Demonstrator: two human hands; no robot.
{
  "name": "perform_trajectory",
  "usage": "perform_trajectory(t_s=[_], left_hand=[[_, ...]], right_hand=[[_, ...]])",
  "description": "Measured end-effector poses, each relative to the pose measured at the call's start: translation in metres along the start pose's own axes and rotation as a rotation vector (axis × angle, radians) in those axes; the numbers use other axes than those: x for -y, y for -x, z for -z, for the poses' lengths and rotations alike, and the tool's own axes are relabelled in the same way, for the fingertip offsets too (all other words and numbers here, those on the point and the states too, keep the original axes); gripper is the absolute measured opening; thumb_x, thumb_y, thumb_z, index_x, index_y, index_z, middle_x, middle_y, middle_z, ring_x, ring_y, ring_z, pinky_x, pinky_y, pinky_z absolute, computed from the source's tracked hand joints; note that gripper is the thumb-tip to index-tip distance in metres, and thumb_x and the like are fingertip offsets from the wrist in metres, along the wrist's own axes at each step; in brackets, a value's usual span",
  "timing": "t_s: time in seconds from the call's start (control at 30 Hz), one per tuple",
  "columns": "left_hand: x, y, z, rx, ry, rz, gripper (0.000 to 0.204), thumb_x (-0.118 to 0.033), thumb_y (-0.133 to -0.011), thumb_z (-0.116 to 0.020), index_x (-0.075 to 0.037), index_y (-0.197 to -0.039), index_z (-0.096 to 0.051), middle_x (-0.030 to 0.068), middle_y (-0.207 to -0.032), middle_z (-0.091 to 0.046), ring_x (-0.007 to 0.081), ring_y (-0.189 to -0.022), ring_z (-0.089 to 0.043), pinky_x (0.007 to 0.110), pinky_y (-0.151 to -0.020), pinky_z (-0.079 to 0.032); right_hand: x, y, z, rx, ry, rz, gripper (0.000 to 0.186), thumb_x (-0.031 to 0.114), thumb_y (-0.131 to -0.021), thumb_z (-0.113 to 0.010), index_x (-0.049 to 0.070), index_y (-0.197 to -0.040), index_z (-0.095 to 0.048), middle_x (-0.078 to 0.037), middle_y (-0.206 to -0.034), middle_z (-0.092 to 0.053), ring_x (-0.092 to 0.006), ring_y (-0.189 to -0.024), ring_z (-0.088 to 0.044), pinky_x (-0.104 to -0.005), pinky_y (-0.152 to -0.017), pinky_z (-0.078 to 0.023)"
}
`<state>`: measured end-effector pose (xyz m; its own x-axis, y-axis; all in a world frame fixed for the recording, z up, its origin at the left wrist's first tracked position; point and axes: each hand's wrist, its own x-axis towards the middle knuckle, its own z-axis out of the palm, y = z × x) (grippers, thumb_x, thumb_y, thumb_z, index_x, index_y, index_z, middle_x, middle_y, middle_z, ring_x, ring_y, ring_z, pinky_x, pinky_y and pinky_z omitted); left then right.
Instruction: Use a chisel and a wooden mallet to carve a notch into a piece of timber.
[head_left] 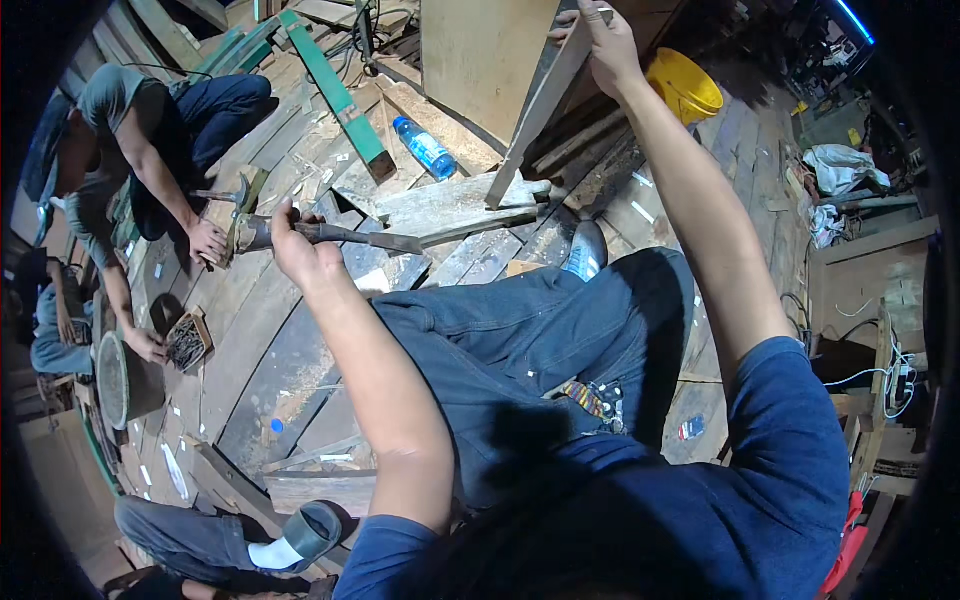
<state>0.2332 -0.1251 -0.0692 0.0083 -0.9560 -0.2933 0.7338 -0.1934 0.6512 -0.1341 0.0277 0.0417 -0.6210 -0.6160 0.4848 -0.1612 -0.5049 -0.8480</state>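
My left hand (305, 250) is closed around a chisel (365, 237), its thick handle end toward the left and its flat metal blade toward the right. Raised at the top, my right hand (607, 45) grips the upper end of a long, narrow, flat wooden strip (545, 110). The strip slants down to the left, and its lower tip meets or overlaps a pale, weathered board (455, 208) on the floor. I cannot tell whether the tip touches the board.
At the left a co-worker crouches, one hand near a hammer (238, 193), the other at a box of nails (187, 342) beside a bucket (115, 380). A blue bottle (425, 148), a green beam (335, 95) and a yellow bucket (684, 85) lie ahead. Another person's foot (300, 540) is lower left.
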Motion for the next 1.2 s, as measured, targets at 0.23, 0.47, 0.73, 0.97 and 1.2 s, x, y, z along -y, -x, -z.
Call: perform_trajectory(t_s=[0.23, 0.47, 0.73, 0.97, 1.2], left_hand=[[0.000, 0.002, -0.004, -0.006, 0.012, 0.001, 0.016, -0.008, -0.075, -0.067, -0.007, -0.081, -0.053, 0.0022, -0.073, -0.053, 0.0140, -0.058, -0.049, 0.028, -0.054, -0.041], [0.002, 0.007, -0.007, -0.023, 0.000, -0.023, 0.015, -0.009, -0.075, -0.067, -0.006, -0.080, -0.053, 0.0020, -0.071, -0.053, 0.0134, -0.057, -0.049, 0.028, -0.052, -0.040], [0.009, 0.035, -0.026, 0.143, 0.125, -0.117, 0.014, -0.013, -0.082, -0.063, -0.009, -0.078, -0.051, 0.0008, -0.065, -0.049, 0.0116, -0.053, -0.046, 0.028, -0.051, -0.040], [0.031, 0.081, -0.068, 0.261, 0.142, -0.191, 0.015, -0.006, -0.080, -0.068, -0.006, -0.078, -0.053, 0.0038, -0.064, -0.054, 0.0118, -0.048, -0.050, 0.023, -0.042, -0.041], [0.010, 0.114, -0.137, 0.473, 0.194, -0.382, 0.014, -0.002, -0.079, -0.062, -0.005, -0.071, -0.052, 0.0015, -0.059, -0.048, 0.0114, -0.045, -0.045, 0.025, -0.043, -0.037]], right_hand=[[-0.014, -0.008, -0.019, 0.024, 0.096, 0.244, 0.021, 0.025, -0.095, -0.052, 0.005, -0.096, -0.049, -0.008, -0.077, -0.060, -0.0173, -0.067, -0.061, -0.0331, -0.062, -0.053], [-0.005, -0.009, -0.016, -0.116, -0.097, -0.047, 0.032, 0.038, -0.095, -0.050, 0.011, -0.078, -0.048, -0.001, -0.061, -0.046, -0.0135, -0.052, -0.047, -0.0278, -0.052, -0.040], [0.024, 0.035, -0.042, 0.133, -0.092, -0.095, 0.034, 0.032, -0.093, -0.053, 0.010, -0.067, -0.045, 0.001, -0.052, -0.039, -0.0122, -0.045, -0.042, -0.0263, -0.048, -0.035], [0.033, 0.077, -0.051, 0.253, -0.108, 0.045, 0.035, 0.029, -0.094, -0.047, 0.009, -0.066, -0.041, -0.001, -0.052, -0.034, -0.0123, -0.043, -0.033, -0.0270, -0.044, -0.031], [0.027, 0.080, -0.076, 0.188, -0.021, 0.006, 0.036, 0.028, -0.093, -0.053, 0.005, -0.067, -0.045, -0.001, -0.055, -0.040, -0.0097, -0.046, -0.038, -0.0235, -0.041, -0.029]])
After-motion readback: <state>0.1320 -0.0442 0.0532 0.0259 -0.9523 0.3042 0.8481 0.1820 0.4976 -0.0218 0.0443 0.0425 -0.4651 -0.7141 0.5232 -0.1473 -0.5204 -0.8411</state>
